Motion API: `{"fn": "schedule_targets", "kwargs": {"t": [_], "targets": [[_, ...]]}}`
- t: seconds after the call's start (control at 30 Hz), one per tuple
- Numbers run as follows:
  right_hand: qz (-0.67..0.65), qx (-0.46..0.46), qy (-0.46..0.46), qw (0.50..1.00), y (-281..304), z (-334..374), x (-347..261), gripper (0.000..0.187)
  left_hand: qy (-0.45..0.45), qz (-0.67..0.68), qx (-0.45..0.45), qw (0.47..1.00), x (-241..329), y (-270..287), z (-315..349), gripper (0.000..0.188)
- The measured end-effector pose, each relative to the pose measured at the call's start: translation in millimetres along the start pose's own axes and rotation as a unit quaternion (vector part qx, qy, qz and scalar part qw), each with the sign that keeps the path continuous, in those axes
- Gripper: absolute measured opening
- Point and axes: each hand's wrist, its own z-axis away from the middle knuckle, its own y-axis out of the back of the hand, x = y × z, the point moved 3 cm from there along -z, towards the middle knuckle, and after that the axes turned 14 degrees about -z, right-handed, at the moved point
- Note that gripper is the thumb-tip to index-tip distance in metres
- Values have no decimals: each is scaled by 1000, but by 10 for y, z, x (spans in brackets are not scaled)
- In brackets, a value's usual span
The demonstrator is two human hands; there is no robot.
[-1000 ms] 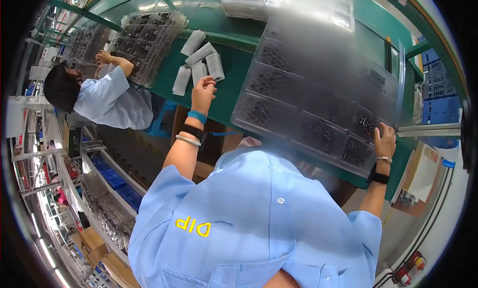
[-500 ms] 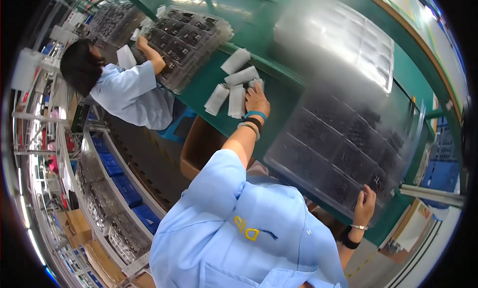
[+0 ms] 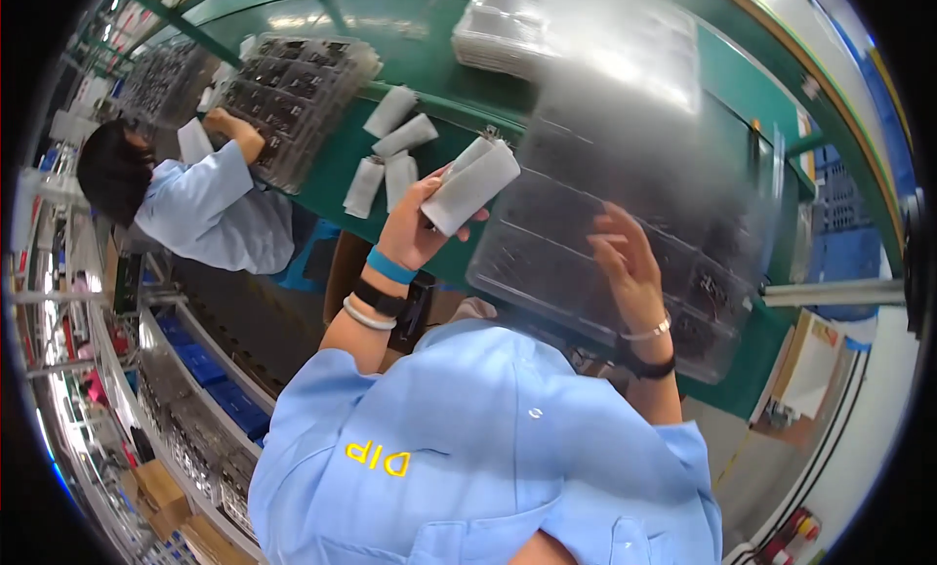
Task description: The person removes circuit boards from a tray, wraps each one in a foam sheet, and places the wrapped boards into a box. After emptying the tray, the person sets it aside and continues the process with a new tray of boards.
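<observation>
My left hand [image 3: 412, 221] is closed around a white wrapped bundle [image 3: 474, 188], held tilted above the green bench. Small dark bits poke out of the bundle's far end; what it wraps is hidden. Past that hand, to the left, lie several similar white bundles [image 3: 406, 136] on the bench. My right hand [image 3: 630, 267] hovers over a large clear divided tray [image 3: 547, 235], its fingers apart and nothing in them. Dark small parts [image 3: 711, 287] sit in the tray's compartments, though haze and glare blur much of it.
A stack of clear trays [image 3: 503, 30] stands at the back. A co-worker [image 3: 210, 199] in light blue works at the left beside another stack of part-filled trays [image 3: 303, 97]. Below the bench edge is a cardboard box [image 3: 344, 272]. A metal bar [image 3: 835, 293] juts at the right.
My left hand has lifted a white bundle off the bench and brought it nearer. My right hand has moved leftward from the tray's near right corner to over its middle. The view has shifted.
</observation>
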Motion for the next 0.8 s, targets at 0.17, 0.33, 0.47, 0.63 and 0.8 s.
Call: {"fn": "schedule_targets", "kwargs": {"t": [0.17,0.33,0.47,0.63,0.8], "targets": [[-177,0,-88,980,-143,33,-184,52,24,-84,-57,995,-206,-672,182,62],[-108,67,-75,989,29,283,230,52,-73,-180,-23,981,-550,-1089,133,69],[12,65,8,998,32,444,134,52,-29,-179,11,983,-809,-1165,74,71],[189,56,63,978,24,493,79,53,4,-145,1,989,-984,-1370,29,69],[129,45,24,990,113,522,160,55,0,-180,-18,983,-1067,-1357,-2,69]]}}
